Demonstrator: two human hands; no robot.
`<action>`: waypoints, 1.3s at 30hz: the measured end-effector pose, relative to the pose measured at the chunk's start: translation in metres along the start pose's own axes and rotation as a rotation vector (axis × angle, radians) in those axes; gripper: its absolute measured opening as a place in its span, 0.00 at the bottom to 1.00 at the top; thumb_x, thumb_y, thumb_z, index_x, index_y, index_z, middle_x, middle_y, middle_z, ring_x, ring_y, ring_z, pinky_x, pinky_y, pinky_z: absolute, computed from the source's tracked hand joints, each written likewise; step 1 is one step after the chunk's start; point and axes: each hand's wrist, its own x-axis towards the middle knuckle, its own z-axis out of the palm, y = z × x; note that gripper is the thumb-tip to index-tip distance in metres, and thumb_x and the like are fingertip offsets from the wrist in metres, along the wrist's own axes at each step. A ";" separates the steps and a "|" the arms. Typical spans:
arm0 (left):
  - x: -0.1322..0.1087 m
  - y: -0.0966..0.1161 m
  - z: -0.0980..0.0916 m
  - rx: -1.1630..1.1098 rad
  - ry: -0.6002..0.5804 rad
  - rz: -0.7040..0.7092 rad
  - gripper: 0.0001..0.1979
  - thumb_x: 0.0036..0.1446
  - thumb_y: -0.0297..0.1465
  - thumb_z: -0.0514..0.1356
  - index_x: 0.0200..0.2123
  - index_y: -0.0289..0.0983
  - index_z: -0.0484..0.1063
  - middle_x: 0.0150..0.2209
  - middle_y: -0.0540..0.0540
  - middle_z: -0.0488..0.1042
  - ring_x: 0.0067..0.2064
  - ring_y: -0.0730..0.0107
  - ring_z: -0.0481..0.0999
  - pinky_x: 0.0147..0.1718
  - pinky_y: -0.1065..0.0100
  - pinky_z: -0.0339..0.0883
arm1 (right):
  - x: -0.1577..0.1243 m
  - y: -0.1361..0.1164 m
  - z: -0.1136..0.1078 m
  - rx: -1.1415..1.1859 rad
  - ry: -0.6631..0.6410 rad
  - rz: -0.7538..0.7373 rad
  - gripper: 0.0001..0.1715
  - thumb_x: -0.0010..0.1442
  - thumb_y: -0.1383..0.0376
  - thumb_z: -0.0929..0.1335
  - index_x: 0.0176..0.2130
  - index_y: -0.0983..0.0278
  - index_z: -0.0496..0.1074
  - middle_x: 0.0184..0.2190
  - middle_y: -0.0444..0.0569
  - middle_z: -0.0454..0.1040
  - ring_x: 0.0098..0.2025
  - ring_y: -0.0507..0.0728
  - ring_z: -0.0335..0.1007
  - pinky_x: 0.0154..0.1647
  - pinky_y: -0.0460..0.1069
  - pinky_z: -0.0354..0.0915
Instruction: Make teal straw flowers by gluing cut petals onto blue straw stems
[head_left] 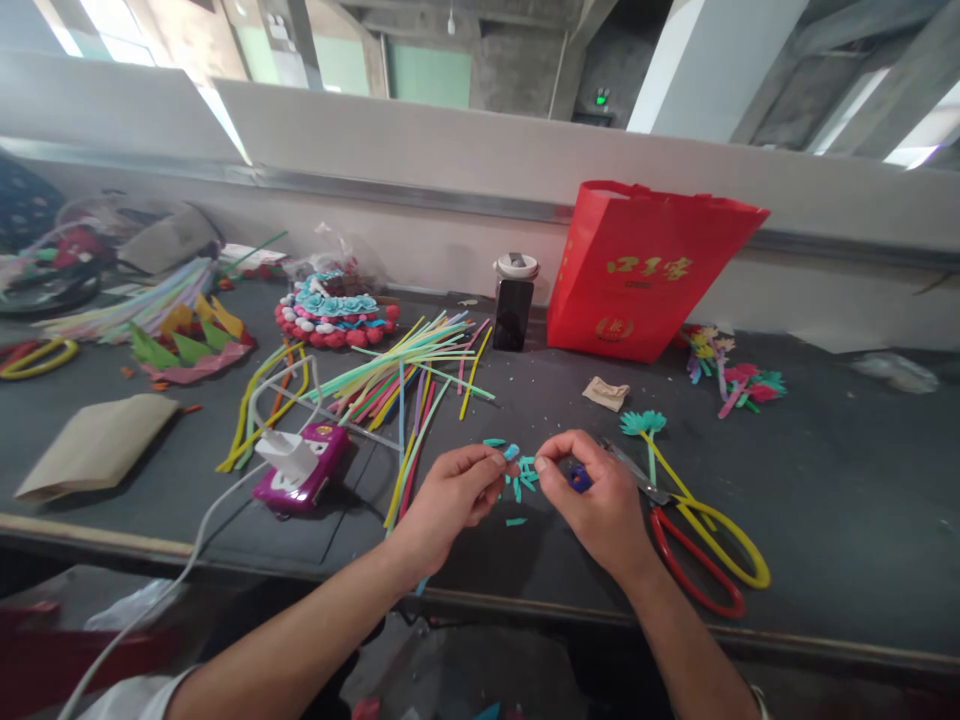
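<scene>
Noted at 8 o'clock in view: purple power block with white plug. At 9: spread coloured strips. Near 6: left hand, clamped by thumb and finger on blue piece. At 5, between hands: teal pieces, loose on table. At 4: right hand, apart from left, pinched close at fingertips; cannot tell if gripping anything. Near 4: teal flower, scissors.

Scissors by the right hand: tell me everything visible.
The scissors have grey, metal-looking blades and two large, plastic-looking handle loops, one red, one yellow. They lie on the dark tabletop, tips pointing away and to the left, handles toward the near edge. A teal flower's yellow stem overlaps them in view. The right hand is close beside the blades; contact and blade opening can't be told.
</scene>
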 end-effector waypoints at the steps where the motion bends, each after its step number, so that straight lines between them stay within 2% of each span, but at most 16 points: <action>1: 0.000 0.000 0.000 -0.004 -0.007 -0.008 0.14 0.56 0.39 0.60 0.29 0.33 0.73 0.20 0.54 0.59 0.19 0.82 0.52 0.17 0.72 0.38 | 0.000 0.000 0.000 -0.008 -0.008 -0.008 0.04 0.59 0.67 0.67 0.31 0.60 0.69 0.28 0.41 0.72 0.32 0.52 0.68 0.36 0.47 0.62; 12: -0.003 0.000 -0.001 -0.008 -0.091 -0.068 0.13 0.57 0.38 0.58 0.27 0.33 0.70 0.19 0.57 0.52 0.19 0.82 0.46 0.18 0.73 0.35 | 0.000 0.000 0.000 -0.012 -0.039 -0.020 0.05 0.58 0.68 0.67 0.30 0.61 0.69 0.27 0.40 0.71 0.31 0.51 0.66 0.35 0.46 0.61; 33: -0.002 0.000 0.001 0.088 -0.044 -0.035 0.14 0.54 0.38 0.60 0.24 0.33 0.70 0.17 0.58 0.48 0.20 0.81 0.45 0.18 0.71 0.37 | 0.002 0.004 0.002 -0.017 -0.056 -0.004 0.05 0.55 0.70 0.68 0.29 0.62 0.69 0.26 0.40 0.71 0.30 0.50 0.67 0.36 0.45 0.61; 39: -0.002 0.001 0.001 0.109 -0.039 -0.034 0.13 0.53 0.37 0.60 0.23 0.33 0.69 0.17 0.57 0.51 0.19 0.81 0.46 0.19 0.71 0.37 | 0.002 0.006 0.002 -0.015 -0.070 0.014 0.04 0.55 0.70 0.68 0.29 0.62 0.69 0.26 0.40 0.71 0.31 0.51 0.67 0.36 0.45 0.61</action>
